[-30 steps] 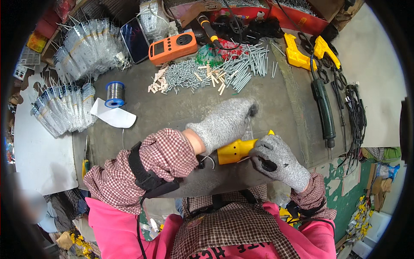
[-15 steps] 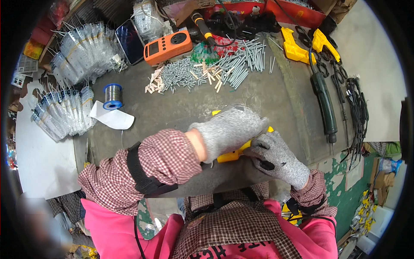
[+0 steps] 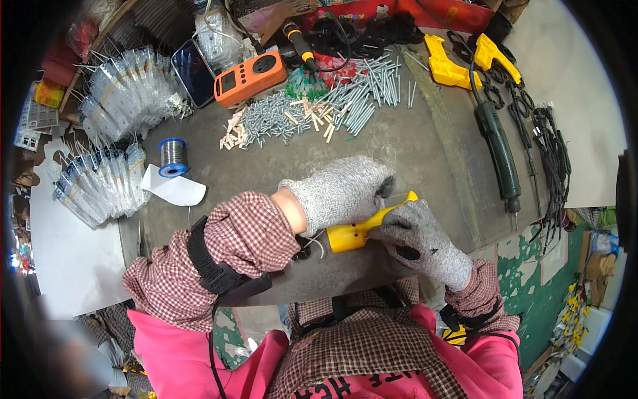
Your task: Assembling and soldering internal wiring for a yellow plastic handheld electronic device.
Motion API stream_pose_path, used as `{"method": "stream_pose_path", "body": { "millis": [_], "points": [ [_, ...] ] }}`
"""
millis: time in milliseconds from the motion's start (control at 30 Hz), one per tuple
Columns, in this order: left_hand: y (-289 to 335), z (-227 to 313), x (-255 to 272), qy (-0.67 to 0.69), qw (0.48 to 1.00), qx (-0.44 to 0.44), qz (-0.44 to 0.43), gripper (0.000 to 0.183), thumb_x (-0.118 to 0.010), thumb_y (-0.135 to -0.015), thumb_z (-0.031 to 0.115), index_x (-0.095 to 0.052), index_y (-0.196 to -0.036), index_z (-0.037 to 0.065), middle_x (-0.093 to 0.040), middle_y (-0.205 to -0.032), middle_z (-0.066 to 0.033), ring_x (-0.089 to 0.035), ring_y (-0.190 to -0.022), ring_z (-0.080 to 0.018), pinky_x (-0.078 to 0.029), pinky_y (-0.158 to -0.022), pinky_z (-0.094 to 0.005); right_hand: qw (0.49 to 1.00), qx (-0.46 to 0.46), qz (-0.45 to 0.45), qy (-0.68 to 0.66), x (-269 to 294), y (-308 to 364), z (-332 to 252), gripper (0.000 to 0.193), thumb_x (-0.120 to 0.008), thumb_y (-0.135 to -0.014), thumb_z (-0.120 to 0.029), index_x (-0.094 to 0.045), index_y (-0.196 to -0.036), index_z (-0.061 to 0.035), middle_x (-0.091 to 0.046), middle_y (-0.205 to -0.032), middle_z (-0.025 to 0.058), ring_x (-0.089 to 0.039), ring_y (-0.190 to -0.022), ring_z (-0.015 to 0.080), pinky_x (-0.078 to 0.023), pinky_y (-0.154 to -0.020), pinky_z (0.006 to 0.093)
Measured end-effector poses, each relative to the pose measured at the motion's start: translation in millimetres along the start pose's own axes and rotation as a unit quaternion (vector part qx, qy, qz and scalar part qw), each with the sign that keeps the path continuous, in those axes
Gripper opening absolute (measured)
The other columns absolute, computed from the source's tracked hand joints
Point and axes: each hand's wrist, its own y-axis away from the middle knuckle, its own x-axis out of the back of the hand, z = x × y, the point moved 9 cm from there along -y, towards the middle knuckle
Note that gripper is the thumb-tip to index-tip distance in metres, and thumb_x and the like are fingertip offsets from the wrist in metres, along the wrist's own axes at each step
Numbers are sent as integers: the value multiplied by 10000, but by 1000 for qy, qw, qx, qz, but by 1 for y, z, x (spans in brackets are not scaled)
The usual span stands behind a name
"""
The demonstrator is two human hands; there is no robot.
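Note:
A yellow plastic housing piece (image 3: 347, 237) with small dark holes lies low over the near edge of the work surface, at the middle. My right hand (image 3: 428, 243), in a grey knit glove, grips it from the right, fingers wrapped round its narrower part. Just beyond the piece is my left hand (image 3: 342, 193), gloved alike, with the fingers curled down at the right end; what they hold, if anything, is hidden. A thin pale wire (image 3: 318, 245) and a small dark part stick out below my left wrist.
Loose screws (image 3: 276, 116), long bolts (image 3: 369, 100) and pale small pieces lie beyond my hands. An orange meter (image 3: 249, 78), phone (image 3: 194, 73) and solder spool (image 3: 173, 157) are left, near bagged parts (image 3: 100, 179). Right are a dark green power screwdriver (image 3: 498, 156), yellow housings (image 3: 448, 66) and cables (image 3: 551, 156).
My left hand has shifted slightly left, uncovering more of the yellow housing piece. The yellow edge beyond my left hand no longer shows. My right hand keeps its grip.

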Motion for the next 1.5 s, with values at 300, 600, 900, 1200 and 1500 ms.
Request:
{"method": "stream_pose_path", "body": {
  "millis": [300,600,900,1200,1500],
  "points": [
    [2,0,1,-1,1000,13,-26,335,-625,-873,174,-652,-1191,75,-687,-1020,-218,-654,-953,-411,-530,-803,-460,1000,-3,16,10,0,-1,-1,438,-728,-743,-127,-701,-1179,-133,-594,-1157,114,-551,-1101,342,-403,-957,476],
    [10,11,2,-7,996,-5,-86,345,-683,-818,161,-668,-1147,58,-696,-959,-191,-672,-874,-365,-537,-787,-441,999,18,38,2,6,-6,-6,396,-723,-745,-132,-722,-1141,-153,-603,-1093,94,-578,-1026,327,-430,-903,471],
    [54,5,7,-156,985,-33,-64,522,-764,-739,157,-638,-1241,87,-547,-1310,-131,-502,-1217,-359,-396,-1042,-470,999,30,25,15,-20,-12,-48,378,-702,-766,-133,-661,-1138,-77,-624,-1134,83,-602,-1062,315,-468,-928,459],
    [169,-14,18,-34,969,5,246,825,-848,-680,303,-505,-1395,76,-544,-1334,-165,-493,-1266,-366,-365,-1088,-462,994,-17,-72,82,9,-39,-25,337,-757,-752,-77,-545,-1012,-50,-570,-1093,151,-556,-1041,364,-458,-929,406],
    [193,-25,-4,-6,948,17,317,687,-832,-750,232,-526,-1350,101,-586,-1299,-138,-557,-1189,-358,-400,-1052,-451,885,-151,14,-440,18,-50,-36,402,-834,-772,-77,-505,-1003,-92,-521,-1030,9,-523,-996,145,-421,-917,272]
  ]
}}
